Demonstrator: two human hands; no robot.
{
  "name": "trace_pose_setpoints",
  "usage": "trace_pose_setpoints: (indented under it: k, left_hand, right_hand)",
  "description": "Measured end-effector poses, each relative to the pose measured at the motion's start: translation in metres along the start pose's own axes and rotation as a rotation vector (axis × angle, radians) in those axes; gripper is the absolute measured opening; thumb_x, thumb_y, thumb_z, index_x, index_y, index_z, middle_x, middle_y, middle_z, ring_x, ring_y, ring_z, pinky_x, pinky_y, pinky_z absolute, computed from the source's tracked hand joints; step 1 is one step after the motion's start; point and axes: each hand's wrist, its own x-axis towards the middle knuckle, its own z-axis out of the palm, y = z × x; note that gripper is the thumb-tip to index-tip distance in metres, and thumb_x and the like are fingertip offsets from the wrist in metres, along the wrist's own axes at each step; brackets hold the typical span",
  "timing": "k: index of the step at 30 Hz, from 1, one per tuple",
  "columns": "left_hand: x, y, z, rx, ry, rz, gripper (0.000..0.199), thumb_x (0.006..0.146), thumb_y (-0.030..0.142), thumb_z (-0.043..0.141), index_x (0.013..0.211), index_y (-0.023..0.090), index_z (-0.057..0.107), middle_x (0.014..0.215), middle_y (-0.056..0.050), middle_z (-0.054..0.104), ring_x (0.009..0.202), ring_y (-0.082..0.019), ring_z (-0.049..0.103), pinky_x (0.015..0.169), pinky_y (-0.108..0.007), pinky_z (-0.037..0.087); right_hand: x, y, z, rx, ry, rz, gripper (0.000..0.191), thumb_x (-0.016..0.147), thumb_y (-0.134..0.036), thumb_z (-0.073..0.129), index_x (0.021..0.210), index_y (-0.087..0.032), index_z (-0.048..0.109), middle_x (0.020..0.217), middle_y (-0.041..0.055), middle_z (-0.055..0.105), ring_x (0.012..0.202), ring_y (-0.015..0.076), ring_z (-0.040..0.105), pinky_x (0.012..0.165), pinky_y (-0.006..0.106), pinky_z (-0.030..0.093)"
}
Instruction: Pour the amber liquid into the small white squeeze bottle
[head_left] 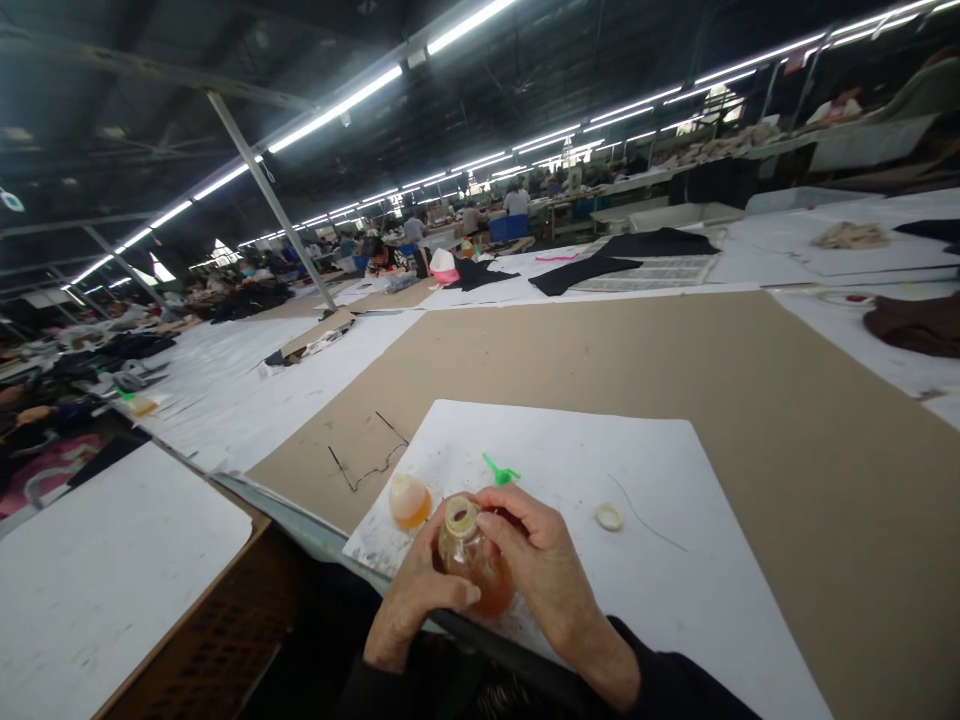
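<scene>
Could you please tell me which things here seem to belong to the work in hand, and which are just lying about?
Likely in use:
- open bottle, between left hand and right hand
- small bottle
- green nozzle
- round cap

Probably just lying about:
- eyeglasses
- black cloth
- pink-and-white hat
</scene>
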Motion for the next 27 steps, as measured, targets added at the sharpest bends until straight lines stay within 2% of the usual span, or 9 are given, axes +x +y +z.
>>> trace_pose_setpoints:
  k: [6, 12, 17, 23, 27]
  left_hand:
    - [-0.003, -0.008, -0.008, -0.004, -0.019, -0.007, 0.062, 0.051, 0.016, 0.076, 0.109, 0.017, 0.054, 0.094, -0.004, 0.059, 0.083, -0.017, 0.057, 0.074, -0.027, 0.046]
    - [-0.004, -0.005, 0.000, -0.041, 0.008, -0.002, 0.073, 0.049, 0.014, 0.075, 0.117, 0.018, 0.050, 0.097, -0.004, 0.060, 0.092, -0.021, 0.058, 0.075, -0.026, 0.046]
    - [-0.006, -0.008, -0.004, -0.057, 0.044, -0.013, 0.082, 0.048, 0.013, 0.074, 0.123, 0.019, 0.043, 0.106, -0.005, 0.059, 0.102, -0.023, 0.055, 0.088, -0.031, 0.043]
    - [-0.005, -0.012, -0.010, -0.030, 0.046, 0.009, 0.078, 0.048, 0.016, 0.075, 0.120, 0.019, 0.045, 0.108, -0.005, 0.058, 0.105, -0.023, 0.053, 0.089, -0.030, 0.041]
    - [-0.006, -0.011, -0.007, -0.018, 0.022, 0.034, 0.070, 0.051, 0.019, 0.075, 0.116, 0.018, 0.049, 0.100, -0.005, 0.060, 0.095, -0.019, 0.054, 0.081, -0.028, 0.042]
  right_hand:
    - [0.000, 0.003, -0.004, -0.121, -0.036, -0.097, 0.018, 0.086, -0.019, 0.051, 0.093, -0.020, 0.068, 0.075, -0.0013, 0.055, 0.057, 0.0072, 0.049, 0.059, 0.021, 0.043]
    - [0.000, -0.002, -0.006, -0.234, -0.055, -0.149, 0.019, 0.088, -0.018, 0.050, 0.093, -0.021, 0.068, 0.074, -0.0012, 0.055, 0.059, 0.0078, 0.049, 0.060, 0.022, 0.041]
    - [0.005, -0.007, -0.007, -0.266, -0.081, -0.152, 0.017, 0.086, -0.016, 0.051, 0.088, -0.020, 0.068, 0.072, -0.0016, 0.056, 0.058, 0.0079, 0.049, 0.059, 0.022, 0.041]
    - [0.011, -0.017, -0.009, -0.262, -0.151, -0.073, 0.017, 0.083, -0.011, 0.053, 0.079, -0.018, 0.067, 0.072, -0.0026, 0.058, 0.059, 0.0066, 0.051, 0.061, 0.020, 0.041]
    - [0.011, -0.020, -0.006, -0.229, -0.148, -0.046, 0.018, 0.083, -0.011, 0.051, 0.079, -0.018, 0.068, 0.068, -0.0027, 0.056, 0.057, 0.0068, 0.050, 0.060, 0.020, 0.041]
